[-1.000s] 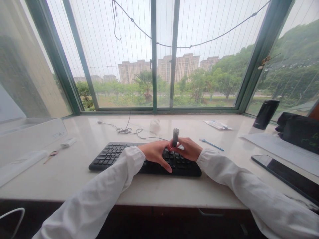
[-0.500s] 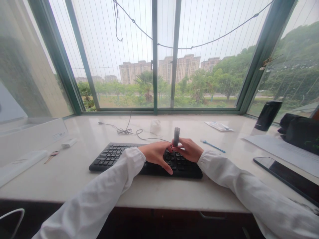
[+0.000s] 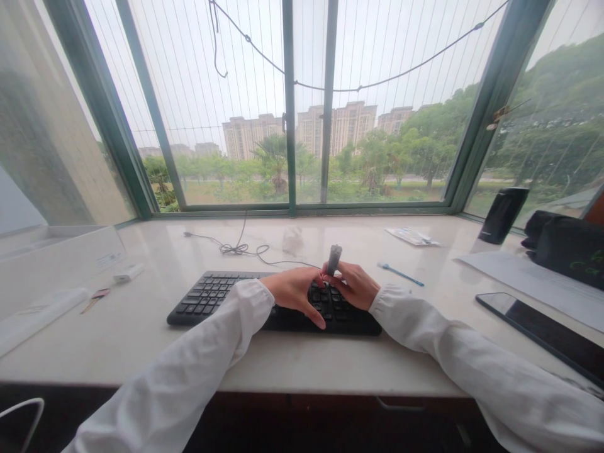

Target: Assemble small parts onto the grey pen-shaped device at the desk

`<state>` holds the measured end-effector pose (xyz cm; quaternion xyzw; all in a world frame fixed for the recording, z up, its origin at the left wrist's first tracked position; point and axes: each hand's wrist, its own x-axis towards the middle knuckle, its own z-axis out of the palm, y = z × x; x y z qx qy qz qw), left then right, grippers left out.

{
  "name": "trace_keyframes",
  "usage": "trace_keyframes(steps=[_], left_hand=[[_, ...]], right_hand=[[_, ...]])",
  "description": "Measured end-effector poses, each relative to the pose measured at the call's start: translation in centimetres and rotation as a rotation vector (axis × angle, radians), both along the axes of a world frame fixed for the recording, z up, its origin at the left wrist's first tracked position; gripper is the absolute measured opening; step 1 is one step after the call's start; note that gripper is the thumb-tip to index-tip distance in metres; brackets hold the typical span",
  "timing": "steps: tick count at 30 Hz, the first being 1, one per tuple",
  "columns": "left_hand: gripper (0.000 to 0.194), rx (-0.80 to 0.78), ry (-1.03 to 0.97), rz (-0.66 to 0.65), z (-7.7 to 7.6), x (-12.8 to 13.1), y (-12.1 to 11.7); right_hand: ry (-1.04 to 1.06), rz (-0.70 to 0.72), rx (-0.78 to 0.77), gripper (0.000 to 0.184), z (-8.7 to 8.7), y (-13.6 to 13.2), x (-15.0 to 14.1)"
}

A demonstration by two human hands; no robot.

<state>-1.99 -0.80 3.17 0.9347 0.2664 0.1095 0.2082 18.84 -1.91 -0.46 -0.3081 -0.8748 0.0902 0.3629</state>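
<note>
The grey cylinder [image 3: 334,259] now tips rightward, pinched in the fingertips of the right hand [image 3: 353,286] above the black keyboard [image 3: 226,296]; the left hand [image 3: 292,296] lies half-open on the keys. A firm, steady pinch suits it. A blue pen [image 3: 401,275] sits just beyond the right hand, and the front edge of the marble sill [image 3: 283,365] runs beneath both forearms.

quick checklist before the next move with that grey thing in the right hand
1. Grey cylinder pinched by the right hand: ok, held at its lower end, slightly tilted.
2. Left hand touching the cylinder: cannot tell, its fingertip is right beside it.
3. Keys of the black keyboard free of hands: not ok, both hands lie over them.
4. Right sleeve apart from the phone: ok.
5. Thin blue stick apart from the right hand: ok.
</note>
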Motion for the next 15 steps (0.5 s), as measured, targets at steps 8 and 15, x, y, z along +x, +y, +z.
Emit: trace_keyframes(steps=[8,15], left_hand=[[0.072,0.044,0.036,0.027,-0.07,-0.10,0.09],[0.045,0.165,-0.021,0.024,-0.83,0.34,0.48]], right_hand=[[-0.047,-0.027,0.056,0.013,0.17,0.14,-0.10],[-0.058,-0.034,-0.004,0.014,0.59,0.45,-0.22]])
